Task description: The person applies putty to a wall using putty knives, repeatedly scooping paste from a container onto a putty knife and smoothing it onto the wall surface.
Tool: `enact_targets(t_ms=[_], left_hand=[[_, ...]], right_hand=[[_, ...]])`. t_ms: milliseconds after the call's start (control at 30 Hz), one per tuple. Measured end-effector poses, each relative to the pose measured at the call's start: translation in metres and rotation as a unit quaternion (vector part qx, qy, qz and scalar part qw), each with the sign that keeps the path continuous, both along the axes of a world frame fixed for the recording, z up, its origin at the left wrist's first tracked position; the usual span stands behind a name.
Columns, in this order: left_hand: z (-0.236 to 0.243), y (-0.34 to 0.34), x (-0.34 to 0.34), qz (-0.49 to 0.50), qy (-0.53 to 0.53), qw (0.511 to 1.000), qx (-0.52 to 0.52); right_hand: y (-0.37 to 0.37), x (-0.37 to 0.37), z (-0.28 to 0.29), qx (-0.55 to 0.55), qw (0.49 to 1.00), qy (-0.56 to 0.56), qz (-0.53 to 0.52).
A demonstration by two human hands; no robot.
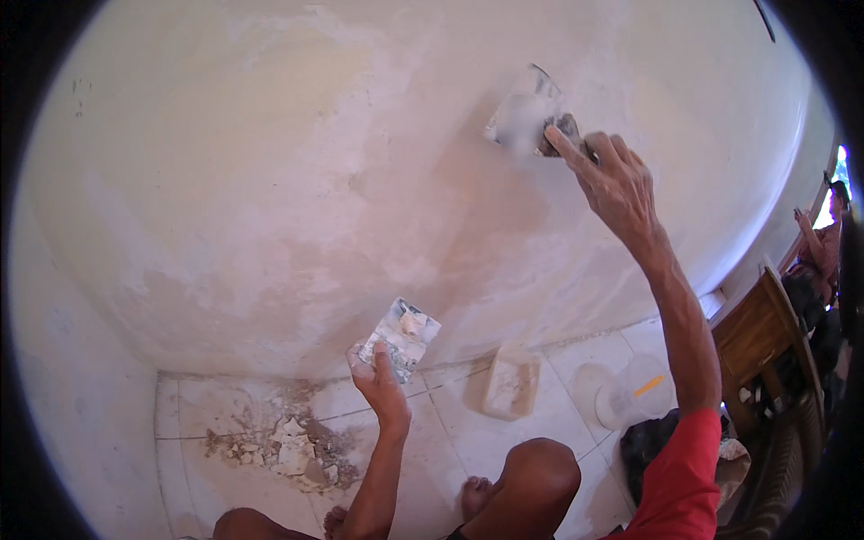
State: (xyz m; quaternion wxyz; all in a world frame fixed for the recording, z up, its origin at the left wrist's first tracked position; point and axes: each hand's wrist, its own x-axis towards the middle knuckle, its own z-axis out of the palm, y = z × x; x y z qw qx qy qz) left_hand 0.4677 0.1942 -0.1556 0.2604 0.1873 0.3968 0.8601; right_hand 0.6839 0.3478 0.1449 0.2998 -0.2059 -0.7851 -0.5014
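My right hand [616,184] reaches up and grips a putty knife [522,112] with a wide blade smeared white. Its blade lies at the surface of the patchy, partly whitened wall [297,171]; I cannot tell how firmly it presses. Lower down, my left hand [382,378] holds a small flat plate [402,337] with a lump of white putty on it. My left thumb rests over the plate's near edge, and the other fingers are mostly hidden behind it.
Broken plaster rubble [297,450] lies on the tiled floor [432,450] at the left. A whitish rectangular tub [512,384] stands by the wall, with a clear plastic container [634,391] to its right. Wooden furniture [760,333] and a seated person [821,247] are at the far right.
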Motion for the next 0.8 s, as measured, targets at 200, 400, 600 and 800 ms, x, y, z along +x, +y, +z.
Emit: enact_targets(t_ms=[200, 400, 600, 800], left_hand=[[-0.004, 0.000, -0.002, 0.003, 0.005, 1.000, -0.017], [0.005, -0.004, -0.002, 0.001, 0.019, 1.000, -0.022], [-0.008, -0.005, -0.009, -0.003, 0.004, 1.000, -0.005], [0.005, 0.000, 0.001, -0.022, -0.010, 1.000, 0.004]], right_hand=[[0.018, -0.011, 0.013, 0.028, 0.998, -0.027, -0.047], [0.032, 0.067, -0.002, 0.019, 0.990, 0.045, -0.136], [-0.016, 0.047, -0.055, -0.272, 0.890, 0.365, -0.029], [-0.022, -0.055, -0.024, -0.223, 0.886, 0.403, 0.054]])
